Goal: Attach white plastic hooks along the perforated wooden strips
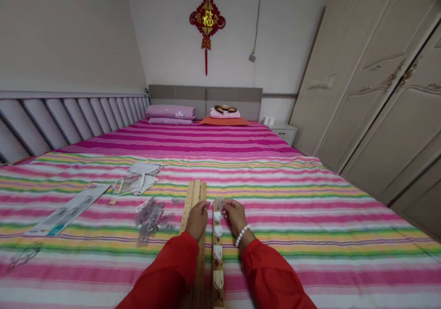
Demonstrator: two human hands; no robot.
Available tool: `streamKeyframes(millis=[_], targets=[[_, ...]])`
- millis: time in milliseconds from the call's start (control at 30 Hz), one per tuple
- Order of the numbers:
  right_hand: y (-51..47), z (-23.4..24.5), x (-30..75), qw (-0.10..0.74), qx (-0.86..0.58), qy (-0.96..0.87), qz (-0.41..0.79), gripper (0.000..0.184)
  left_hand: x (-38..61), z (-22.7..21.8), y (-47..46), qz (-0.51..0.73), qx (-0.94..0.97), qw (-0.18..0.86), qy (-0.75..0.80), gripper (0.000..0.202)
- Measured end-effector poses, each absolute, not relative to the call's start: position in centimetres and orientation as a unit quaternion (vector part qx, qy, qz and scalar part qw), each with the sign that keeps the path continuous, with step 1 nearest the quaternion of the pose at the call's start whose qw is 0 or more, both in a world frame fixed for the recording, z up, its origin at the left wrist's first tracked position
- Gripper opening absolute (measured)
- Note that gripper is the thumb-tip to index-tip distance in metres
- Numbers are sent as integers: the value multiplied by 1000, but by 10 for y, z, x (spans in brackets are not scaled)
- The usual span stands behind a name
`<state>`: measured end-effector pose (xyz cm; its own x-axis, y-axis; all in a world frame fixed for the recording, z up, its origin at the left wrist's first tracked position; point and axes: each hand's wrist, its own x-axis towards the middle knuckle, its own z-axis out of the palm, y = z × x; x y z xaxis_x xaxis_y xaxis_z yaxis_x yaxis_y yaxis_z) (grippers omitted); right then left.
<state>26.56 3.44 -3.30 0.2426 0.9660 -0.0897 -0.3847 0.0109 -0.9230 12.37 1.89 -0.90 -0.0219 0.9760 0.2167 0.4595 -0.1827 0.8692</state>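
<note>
A narrow wooden strip (216, 240) lies lengthwise on the bed in front of me, with several white hooks (217, 252) in a row along it. At its far end, my right hand (236, 215) has thumb and fingers pinched on a small clear piece (219, 203) over the strip. My left hand (197, 220) is just left of that end, its fingers curled together above perforated wooden strips (196, 192). What those left fingers hold, if anything, cannot be made out. Further left is a loose pile of clear adhesive hooks (150, 219).
The striped sheet (310, 199) covers the bed. Left of the pile lie a long white card (69, 210), clear and white packaging (139, 180) and a thin wire-like loop (25, 255). Folded bedding (170, 112) is by the headboard; a wardrobe (365, 84) stands at right.
</note>
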Motion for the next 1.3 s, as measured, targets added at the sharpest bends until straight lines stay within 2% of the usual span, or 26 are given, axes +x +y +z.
streamKeyframes(millis=[200, 633, 1133, 1300], targets=[[39, -37, 262, 629, -474, -310, 533, 13, 127, -7, 10, 282, 747, 142, 585, 46], [43, -41, 258, 625, -482, -307, 532, 11, 132, -2, -2, 153, 770, 84, 614, 56], [49, -47, 257, 602, -509, -311, 531, 9, 133, -9, -5, 151, 794, 19, 589, 44], [48, -47, 257, 580, -520, -313, 543, 23, 133, -11, -3, 164, 800, 35, 576, 41]])
